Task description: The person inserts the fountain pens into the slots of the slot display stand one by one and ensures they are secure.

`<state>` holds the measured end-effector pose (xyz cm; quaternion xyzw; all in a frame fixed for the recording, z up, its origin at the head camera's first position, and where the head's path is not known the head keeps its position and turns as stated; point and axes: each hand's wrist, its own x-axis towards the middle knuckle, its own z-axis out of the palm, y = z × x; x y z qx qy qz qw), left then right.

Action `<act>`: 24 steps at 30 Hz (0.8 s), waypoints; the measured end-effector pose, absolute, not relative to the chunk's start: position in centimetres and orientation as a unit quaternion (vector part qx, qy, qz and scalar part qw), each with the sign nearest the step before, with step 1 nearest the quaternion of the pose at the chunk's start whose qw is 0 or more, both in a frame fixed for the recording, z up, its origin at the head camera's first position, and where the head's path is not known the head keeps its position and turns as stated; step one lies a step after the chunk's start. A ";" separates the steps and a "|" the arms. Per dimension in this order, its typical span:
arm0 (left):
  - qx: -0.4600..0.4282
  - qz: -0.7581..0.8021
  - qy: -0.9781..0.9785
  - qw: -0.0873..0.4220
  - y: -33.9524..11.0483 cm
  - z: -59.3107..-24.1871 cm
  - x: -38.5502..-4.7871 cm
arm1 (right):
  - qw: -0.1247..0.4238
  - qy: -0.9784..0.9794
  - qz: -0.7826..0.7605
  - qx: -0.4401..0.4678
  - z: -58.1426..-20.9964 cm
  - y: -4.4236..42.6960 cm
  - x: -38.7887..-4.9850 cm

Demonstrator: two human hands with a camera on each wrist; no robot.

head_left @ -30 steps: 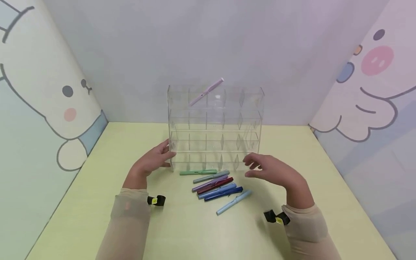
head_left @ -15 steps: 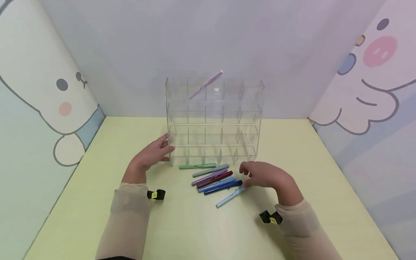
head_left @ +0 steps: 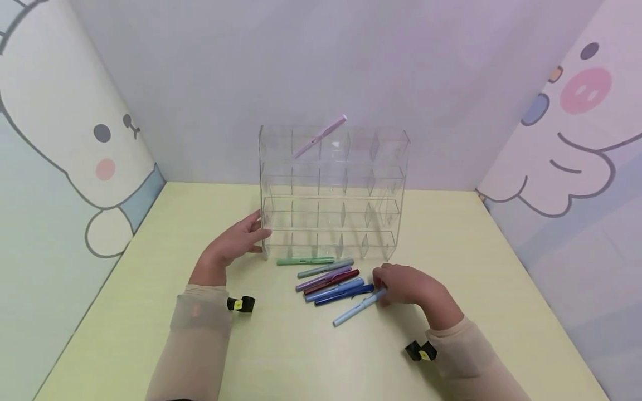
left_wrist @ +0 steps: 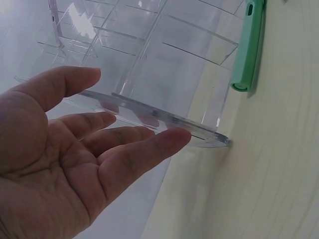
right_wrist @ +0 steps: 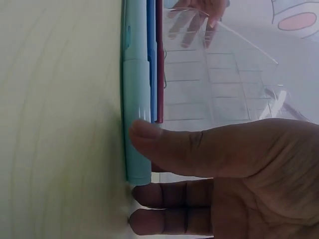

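A clear divided rack (head_left: 331, 211) stands upright on the table. My left hand (head_left: 230, 244) is at its left side; in the left wrist view the fingers of this hand (left_wrist: 84, 144) touch the side panel, held straight. My right hand (head_left: 408, 287) is at the right end of a light blue pen (head_left: 357, 309). In the right wrist view the thumb of my right hand (right_wrist: 224, 164) lies on that pen (right_wrist: 137, 89), with the index finger mostly hidden behind it. The pen lies on the table. A pink pen (head_left: 321, 136) rests slanted at the rack's top row.
Left of the light blue pen lie a dark blue pen (head_left: 343, 295), a blue pen (head_left: 333, 291), a dark red pen (head_left: 331, 282), a purple pen (head_left: 323, 278), a grey-green pen (head_left: 325, 268) and a green pen (head_left: 305, 261). Cartoon-printed walls (head_left: 321, 67) enclose the table.
My right hand has moved down and toward me from beside the rack's lower right, and its fingers have closed on the light blue pen's end. My left hand stays at the rack.
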<state>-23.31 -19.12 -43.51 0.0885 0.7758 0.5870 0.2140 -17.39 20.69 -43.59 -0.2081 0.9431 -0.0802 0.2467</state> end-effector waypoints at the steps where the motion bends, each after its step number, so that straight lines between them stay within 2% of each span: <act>1: 0.090 0.587 0.775 0.214 -19.1 -43.6 -23.3 | 0.246 0.943 -0.078 -0.212 -43.7 20.7 -17.4; 15: 0.100 0.595 0.766 0.220 -18.9 -43.5 -23.2 | 0.246 0.930 -0.121 -0.244 -43.0 21.9 -17.4; 24: 0.100 0.592 0.771 0.215 -19.1 -43.5 -23.3 | 0.236 0.921 -0.154 -0.269 -40.2 22.3 -17.9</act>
